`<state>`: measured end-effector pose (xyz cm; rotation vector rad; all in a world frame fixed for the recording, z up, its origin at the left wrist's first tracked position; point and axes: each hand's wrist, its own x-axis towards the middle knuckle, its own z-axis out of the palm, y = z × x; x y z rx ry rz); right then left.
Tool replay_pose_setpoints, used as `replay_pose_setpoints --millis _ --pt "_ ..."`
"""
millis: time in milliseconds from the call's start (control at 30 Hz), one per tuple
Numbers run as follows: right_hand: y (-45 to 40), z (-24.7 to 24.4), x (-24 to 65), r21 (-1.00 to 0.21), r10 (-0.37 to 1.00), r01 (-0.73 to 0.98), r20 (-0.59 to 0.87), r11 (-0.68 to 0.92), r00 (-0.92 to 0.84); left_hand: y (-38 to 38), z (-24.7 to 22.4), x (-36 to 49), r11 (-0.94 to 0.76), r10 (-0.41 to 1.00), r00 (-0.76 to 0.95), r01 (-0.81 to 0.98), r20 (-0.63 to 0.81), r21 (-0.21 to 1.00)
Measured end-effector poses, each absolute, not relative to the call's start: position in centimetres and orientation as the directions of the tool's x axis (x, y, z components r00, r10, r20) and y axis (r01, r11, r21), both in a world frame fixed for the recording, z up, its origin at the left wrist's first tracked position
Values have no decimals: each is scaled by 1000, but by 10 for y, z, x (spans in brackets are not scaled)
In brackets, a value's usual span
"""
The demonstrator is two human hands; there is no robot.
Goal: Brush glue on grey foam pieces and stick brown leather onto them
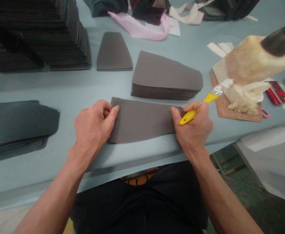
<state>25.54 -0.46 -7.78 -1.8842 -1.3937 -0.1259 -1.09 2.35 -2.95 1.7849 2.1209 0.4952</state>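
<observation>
A grey fabric panel [142, 121] lies near the table's front edge, stretched between my two hands. My left hand [93, 122] pinches its left end between thumb and fingers. At the narrower right end, my right hand [196, 125] grips the panel and also holds a yellow-handled brush [210, 97], its white-coated bristles pointing up and right. Just behind the panel sits a stack of similar grey pieces [167, 73]. A smaller trapezoid-shaped grey piece [114, 52] rests to the left of that stack.
Tall dark fabric stacks [67, 35] stand at the back left, with dark green pieces [20, 122] at the left. A pale, stained container [247, 61] sits on a brown board [220, 110] at the right. Pink cloth [144, 29] lies at the back.
</observation>
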Motion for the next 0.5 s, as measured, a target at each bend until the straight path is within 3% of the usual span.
replay_pose_setpoints --millis 333,500 --pt "-2 -80 251 -537 797 833 444 -130 410 12 -45 -11 86 983 -142 916 119 391" --pt "-1 -83 249 -557 815 829 461 -42 351 15 -43 -15 -99 976 62 979 207 176"
